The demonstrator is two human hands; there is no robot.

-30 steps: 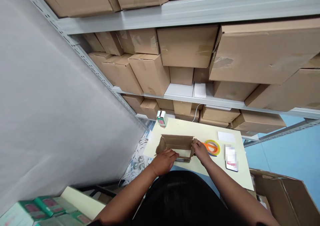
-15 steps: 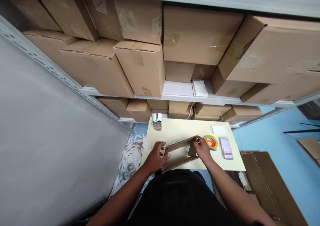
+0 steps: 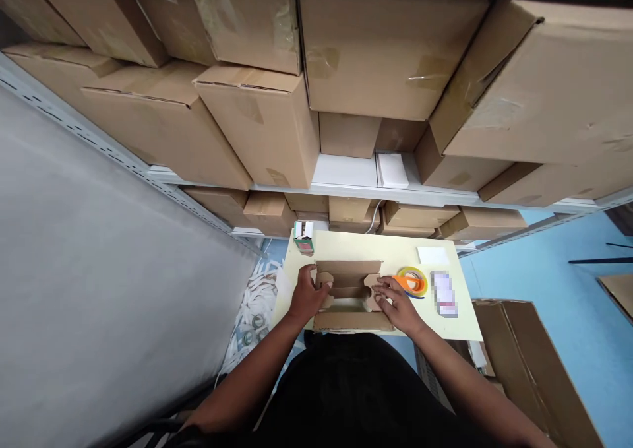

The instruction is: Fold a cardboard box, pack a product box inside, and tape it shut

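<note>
A small brown cardboard box point(image 3: 349, 271) lies open on the pale yellow table point(image 3: 346, 245), its flaps spread out. My left hand point(image 3: 307, 296) grips the box's left end flap with curled fingers. My right hand point(image 3: 395, 303) presses on the right end flap, fingers bent over it. Both side flaps are folded inward over the box's middle. A roll of tape with an orange dispenser point(image 3: 413, 282) sits just right of my right hand.
A small green and white carton point(image 3: 302, 234) stands at the table's far left corner. A white card point(image 3: 433, 256) and a phone point(image 3: 443, 293) lie at the right. Metal shelves hold stacked cardboard boxes point(image 3: 257, 125). An open large carton point(image 3: 534, 362) stands on the blue floor at the right.
The box was tilted on edge half a second ago and now lies flat with both hands on its end flaps. The camera has tipped down closer to the shelves.
</note>
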